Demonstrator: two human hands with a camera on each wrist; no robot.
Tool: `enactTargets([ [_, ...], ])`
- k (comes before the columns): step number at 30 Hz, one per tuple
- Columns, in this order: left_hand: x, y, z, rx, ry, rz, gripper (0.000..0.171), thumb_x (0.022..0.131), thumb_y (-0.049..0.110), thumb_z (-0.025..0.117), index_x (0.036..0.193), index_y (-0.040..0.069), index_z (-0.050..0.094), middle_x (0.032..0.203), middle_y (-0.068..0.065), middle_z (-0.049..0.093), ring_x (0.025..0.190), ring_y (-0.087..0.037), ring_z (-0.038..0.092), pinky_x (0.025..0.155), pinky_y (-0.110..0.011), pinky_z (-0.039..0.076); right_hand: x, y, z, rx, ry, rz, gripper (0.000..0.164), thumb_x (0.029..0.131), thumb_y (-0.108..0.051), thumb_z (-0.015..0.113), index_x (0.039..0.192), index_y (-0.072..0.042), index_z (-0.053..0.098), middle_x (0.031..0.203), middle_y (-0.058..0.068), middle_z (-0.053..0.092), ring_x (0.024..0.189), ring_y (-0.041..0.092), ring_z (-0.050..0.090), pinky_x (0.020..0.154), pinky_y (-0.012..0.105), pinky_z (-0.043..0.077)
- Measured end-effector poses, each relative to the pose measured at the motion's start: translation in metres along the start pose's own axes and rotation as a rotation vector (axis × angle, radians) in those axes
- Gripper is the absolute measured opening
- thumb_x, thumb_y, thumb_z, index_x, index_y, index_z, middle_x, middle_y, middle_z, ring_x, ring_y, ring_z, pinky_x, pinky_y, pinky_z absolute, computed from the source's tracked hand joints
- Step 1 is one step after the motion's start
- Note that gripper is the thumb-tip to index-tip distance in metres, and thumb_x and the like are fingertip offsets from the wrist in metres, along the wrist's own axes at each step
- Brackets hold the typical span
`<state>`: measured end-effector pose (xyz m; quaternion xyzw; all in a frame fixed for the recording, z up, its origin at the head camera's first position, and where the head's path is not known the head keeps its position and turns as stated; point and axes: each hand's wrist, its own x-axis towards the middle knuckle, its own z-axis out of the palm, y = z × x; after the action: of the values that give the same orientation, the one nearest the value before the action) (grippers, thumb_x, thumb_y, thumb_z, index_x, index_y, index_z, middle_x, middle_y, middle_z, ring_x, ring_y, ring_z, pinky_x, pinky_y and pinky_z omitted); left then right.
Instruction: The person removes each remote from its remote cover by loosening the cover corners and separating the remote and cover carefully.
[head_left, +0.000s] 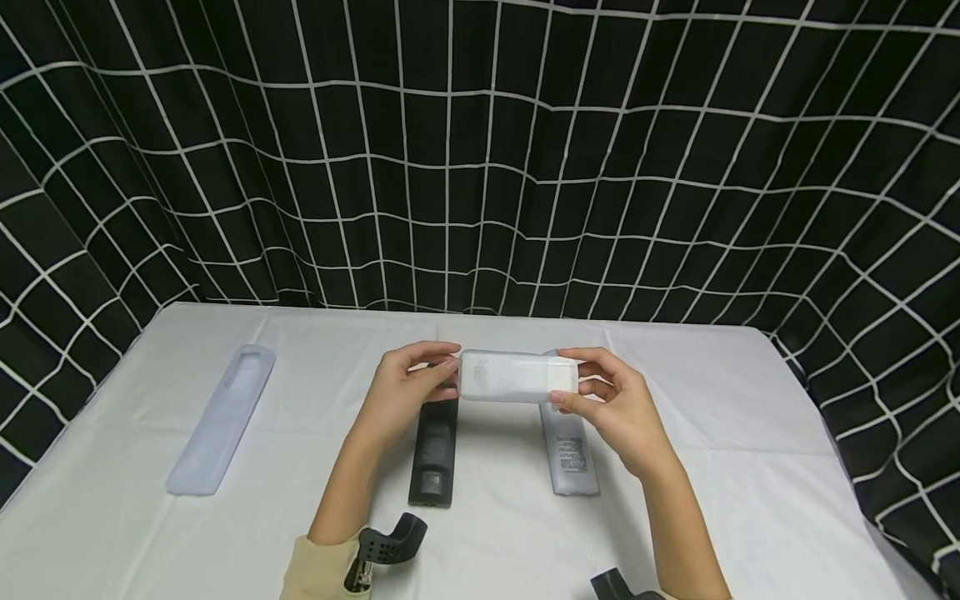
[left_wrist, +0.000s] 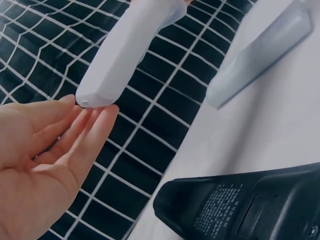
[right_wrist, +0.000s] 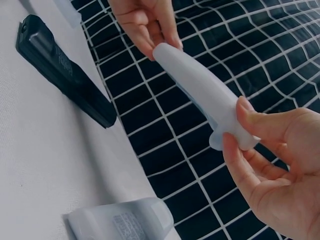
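Observation:
Above the table, both hands hold a white remote control (head_left: 506, 377) lying sideways, with a translucent cover around at least part of it. The left hand (head_left: 408, 379) pinches its left end between thumb and fingertips. At the other end, the right hand (head_left: 611, 400) grips it with the thumb in front and fingers behind. A loose bluish flap of the cover (right_wrist: 216, 139) shows beside the right fingertips in the right wrist view. Below the left hand lies a black remote control (head_left: 433, 454), back up. Under the right hand lies a pale, covered remote control (head_left: 572, 454) with printed text.
An elongated translucent cover (head_left: 221, 421) with a cut-out near its far end lies at the left of the white-clothed table (head_left: 315, 367). A black curtain with a white grid (head_left: 480, 167) stands behind and at both sides.

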<state>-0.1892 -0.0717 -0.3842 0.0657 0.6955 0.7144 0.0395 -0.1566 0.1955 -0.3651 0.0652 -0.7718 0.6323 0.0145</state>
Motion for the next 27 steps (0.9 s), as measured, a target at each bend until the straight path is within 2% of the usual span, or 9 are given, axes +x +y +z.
enactTargets([
  [13, 0.0, -0.001, 0.007, 0.008, 0.087, 0.012, 0.019, 0.099, -0.003, 0.069, 0.116, -0.011, 0.074, 0.113, -0.024, 0.074, 0.084, -0.01, 0.071, 0.079, -0.026, 0.064, 0.001, 0.002, -0.002, -0.007, -0.008, -0.001, 0.052, 0.086, 0.009, 0.078, 0.136, 0.004, 0.062, 0.108, 0.008, 0.063, 0.085, 0.012, 0.069, 0.08, 0.03, 0.064],
  [21, -0.001, 0.0, 0.012, 0.018, 0.137, 0.072, 0.014, 0.096, -0.005, 0.071, 0.109, -0.011, 0.076, 0.102, -0.023, 0.076, 0.074, -0.007, 0.07, 0.073, -0.022, 0.063, -0.001, -0.001, -0.002, 0.004, -0.004, 0.003, 0.053, 0.086, 0.011, 0.078, 0.136, 0.005, 0.062, 0.108, 0.008, 0.062, 0.084, 0.012, 0.068, 0.079, 0.032, 0.064],
  [27, -0.002, -0.001, 0.015, 0.026, 0.16, 0.117, 0.012, 0.096, -0.008, 0.07, 0.106, -0.013, 0.074, 0.101, -0.026, 0.076, 0.076, -0.006, 0.071, 0.073, -0.021, 0.062, -0.001, -0.003, -0.003, 0.002, 0.001, 0.011, 0.053, 0.086, 0.011, 0.078, 0.136, 0.005, 0.062, 0.108, 0.01, 0.062, 0.084, 0.011, 0.067, 0.078, 0.031, 0.064],
])
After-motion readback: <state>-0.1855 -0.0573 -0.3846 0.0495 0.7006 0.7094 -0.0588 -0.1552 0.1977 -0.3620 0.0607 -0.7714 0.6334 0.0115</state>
